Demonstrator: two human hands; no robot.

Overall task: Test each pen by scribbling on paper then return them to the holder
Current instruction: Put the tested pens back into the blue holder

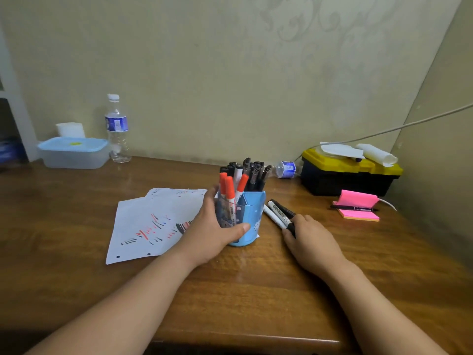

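Left hand [213, 226] wraps blue holder [249, 216]; right hand [311, 238] fingers closed on markers [277, 215] just right of holder; scribbled paper [153, 221] left; sticky notes [358, 207], toolbox [350, 175] farther right.

Two bare, sleeveless forearms; ringless fingers [240, 228].

Dim, warm, diffuse indoor light, no hard shadows. Soft sheen on the wooden table [76, 216] at 9 o'clock and between the forearms at 6. Wide-angle bend: wall corner at 3 o'clock leans, door frame at 9 bows. Overall soft, slightly noisy; writing on the paper [153, 224] smeared. Bottom edge falls to black.
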